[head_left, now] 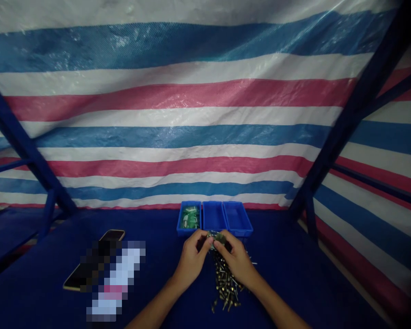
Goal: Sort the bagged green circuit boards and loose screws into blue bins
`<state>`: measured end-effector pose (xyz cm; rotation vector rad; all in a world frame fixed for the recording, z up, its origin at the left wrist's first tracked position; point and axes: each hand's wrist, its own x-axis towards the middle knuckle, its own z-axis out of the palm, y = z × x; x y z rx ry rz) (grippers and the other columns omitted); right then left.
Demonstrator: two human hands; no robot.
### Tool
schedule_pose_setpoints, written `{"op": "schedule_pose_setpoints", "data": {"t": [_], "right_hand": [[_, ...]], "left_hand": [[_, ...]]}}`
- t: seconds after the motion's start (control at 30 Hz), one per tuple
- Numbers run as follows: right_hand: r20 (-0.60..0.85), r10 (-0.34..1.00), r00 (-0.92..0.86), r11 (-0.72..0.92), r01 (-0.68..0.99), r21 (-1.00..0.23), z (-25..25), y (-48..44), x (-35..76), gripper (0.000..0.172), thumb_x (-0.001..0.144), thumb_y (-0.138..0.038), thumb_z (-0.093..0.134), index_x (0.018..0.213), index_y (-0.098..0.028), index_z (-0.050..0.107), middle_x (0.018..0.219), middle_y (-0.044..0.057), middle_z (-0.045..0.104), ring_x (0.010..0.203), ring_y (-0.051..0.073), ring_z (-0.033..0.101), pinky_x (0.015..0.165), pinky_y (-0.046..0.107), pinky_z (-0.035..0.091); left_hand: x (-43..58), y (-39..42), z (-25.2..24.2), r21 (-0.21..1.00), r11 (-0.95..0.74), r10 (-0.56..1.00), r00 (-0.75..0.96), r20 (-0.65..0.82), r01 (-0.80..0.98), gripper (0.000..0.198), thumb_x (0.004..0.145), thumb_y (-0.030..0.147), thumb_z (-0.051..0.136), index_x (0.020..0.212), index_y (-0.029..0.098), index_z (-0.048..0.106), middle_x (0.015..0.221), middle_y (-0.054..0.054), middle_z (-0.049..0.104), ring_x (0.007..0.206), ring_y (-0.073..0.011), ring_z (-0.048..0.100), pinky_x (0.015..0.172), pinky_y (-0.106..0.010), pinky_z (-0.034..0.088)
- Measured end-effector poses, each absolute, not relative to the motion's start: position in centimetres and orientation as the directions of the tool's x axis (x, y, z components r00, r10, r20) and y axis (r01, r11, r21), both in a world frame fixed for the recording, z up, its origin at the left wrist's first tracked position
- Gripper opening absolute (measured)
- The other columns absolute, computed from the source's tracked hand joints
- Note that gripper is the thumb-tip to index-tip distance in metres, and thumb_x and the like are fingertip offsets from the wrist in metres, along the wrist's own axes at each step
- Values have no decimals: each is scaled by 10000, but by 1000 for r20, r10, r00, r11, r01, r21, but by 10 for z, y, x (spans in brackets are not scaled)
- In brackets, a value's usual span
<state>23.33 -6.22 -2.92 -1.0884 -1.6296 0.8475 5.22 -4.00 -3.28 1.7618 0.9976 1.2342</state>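
My left hand [192, 258] and my right hand [237, 259] meet above the table, their fingertips pinching a small green electronic part [216, 237] from both sides. Its exact shape is mostly hidden by my fingers. Just below my right hand lies a loose pile of brass-coloured pins [226, 283] with thin leads. Directly ahead stand several blue plastic bins in a row. The left bin [189, 220] holds green pieces, while the middle bin [214, 217] and right bin [238, 219] show only their blue bottoms.
A smartphone [112, 235] lies on the dark blue table covering [287, 274] to my left, partly behind a pixelated blurred object [114, 278]. Blue steel frame posts [356, 109] stand on both sides, with a striped tarpaulin [192, 114] behind the table.
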Motion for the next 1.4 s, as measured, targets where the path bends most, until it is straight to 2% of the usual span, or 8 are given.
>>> {"op": "schedule_pose_setpoints", "data": {"t": [0.17,0.57,0.93,1.23,1.4], "right_hand": [[354,925,-139,380,289,-879,-30,-62,233,296,1048,-465,581,907,-209,626,845,-9,569,793,177,528,722,272,418],[400,907,-132,419,371,-828,-30,-62,234,342,1084,-450,509,847,-214,576,819,1,557,781,180,530,725,279,418],[393,911,-126,411,353,-841,-31,-63,232,322,1069,-423,539,834,-208,584,792,-12,558,746,167,520,693,266,412],[368,923,-116,385,354,-852,-25,-65,232,280,1069,-442,539,949,-212,643,873,10,632,808,188,569,745,285,452],[371,921,-117,387,354,-851,-23,-65,231,294,1070,-461,523,975,-217,656,887,18,646,820,199,587,758,291,465]], "left_hand": [[52,-41,-32,885,-426,899,199,390,190,271,1035,419,592,922,184,667,840,-8,644,770,-163,577,722,-254,428],[54,-39,-35,916,-372,909,259,326,149,322,1031,459,589,879,180,644,794,3,595,739,-153,535,696,-250,416],[54,-44,-30,898,-392,895,308,321,202,330,1059,467,523,905,191,616,802,13,576,730,-148,506,689,-251,385],[50,-35,-40,921,-349,925,222,309,170,369,1061,511,493,865,202,536,743,40,473,667,-135,438,650,-246,366],[49,-34,-38,939,-322,936,189,296,122,379,1051,523,508,840,208,505,733,46,443,662,-133,450,646,-241,382]]}}
